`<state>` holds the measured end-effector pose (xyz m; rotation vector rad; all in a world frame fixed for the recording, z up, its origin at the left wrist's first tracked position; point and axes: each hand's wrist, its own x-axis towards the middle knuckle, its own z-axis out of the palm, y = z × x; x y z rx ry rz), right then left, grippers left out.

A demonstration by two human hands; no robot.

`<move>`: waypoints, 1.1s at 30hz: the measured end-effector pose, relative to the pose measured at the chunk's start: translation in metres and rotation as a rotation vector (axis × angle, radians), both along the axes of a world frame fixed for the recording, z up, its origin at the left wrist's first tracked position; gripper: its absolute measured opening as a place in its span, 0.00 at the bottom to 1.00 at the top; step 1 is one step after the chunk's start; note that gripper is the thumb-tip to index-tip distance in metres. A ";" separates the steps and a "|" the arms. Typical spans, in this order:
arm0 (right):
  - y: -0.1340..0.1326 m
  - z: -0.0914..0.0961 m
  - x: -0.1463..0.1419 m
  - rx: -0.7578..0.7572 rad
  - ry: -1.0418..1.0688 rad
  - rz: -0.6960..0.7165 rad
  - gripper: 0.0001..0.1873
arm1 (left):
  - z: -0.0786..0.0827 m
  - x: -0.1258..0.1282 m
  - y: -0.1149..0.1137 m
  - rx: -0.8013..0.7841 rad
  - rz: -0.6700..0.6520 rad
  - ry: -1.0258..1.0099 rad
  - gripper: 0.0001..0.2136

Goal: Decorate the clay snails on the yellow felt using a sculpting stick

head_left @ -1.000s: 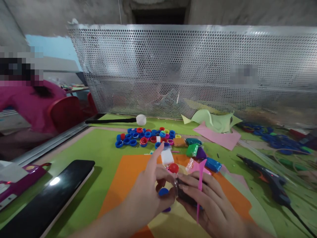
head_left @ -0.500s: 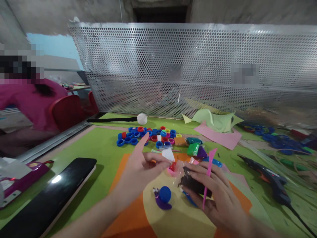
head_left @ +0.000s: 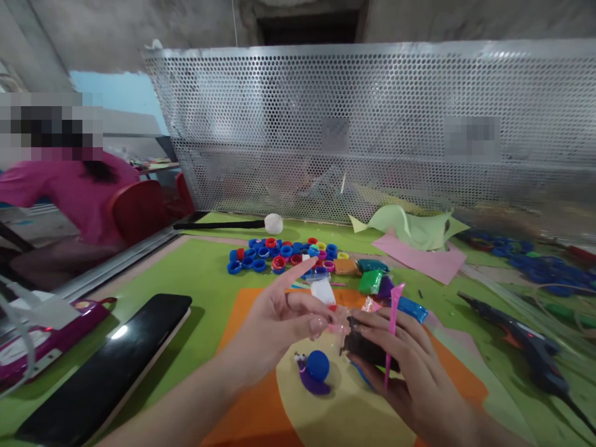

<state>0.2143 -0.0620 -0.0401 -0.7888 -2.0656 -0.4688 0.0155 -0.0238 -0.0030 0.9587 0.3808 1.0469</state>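
My right hand (head_left: 410,372) is wrapped round a dark packet of clay (head_left: 365,347) and also holds a pink plastic modelling tool (head_left: 392,329) upright between its fingers. My left hand (head_left: 284,323) reaches to the packet's left end, thumb and middle fingers pinched at its clear wrapper (head_left: 342,326), index finger pointing away. A small clay snail (head_left: 314,371) with a blue shell and purple body sits on the yellow sheet (head_left: 344,416) just below both hands.
Orange paper (head_left: 246,403) lies on the green table (head_left: 195,273). Behind it are several coloured bottle caps (head_left: 279,256) and clay packets (head_left: 370,279). A black phone (head_left: 112,360) lies left, a glue gun (head_left: 526,347) right. A perforated metal screen (head_left: 372,124) stands behind. A person in pink (head_left: 74,192) sits at left.
My left hand has lifted off the snail and closed its fingers at the end of the dark packet. My right hand has turned the packet and tool slightly; the view has shifted a little to the left.
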 end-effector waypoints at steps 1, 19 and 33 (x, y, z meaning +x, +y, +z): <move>0.000 0.000 0.000 -0.004 -0.006 0.000 0.11 | -0.001 0.000 0.001 0.007 -0.004 -0.003 0.42; 0.002 -0.001 -0.004 -0.007 -0.025 0.001 0.09 | 0.001 0.000 0.001 0.059 -0.078 -0.063 0.36; 0.000 0.001 -0.006 0.033 -0.022 -0.005 0.07 | -0.002 0.000 0.001 0.046 -0.076 -0.054 0.33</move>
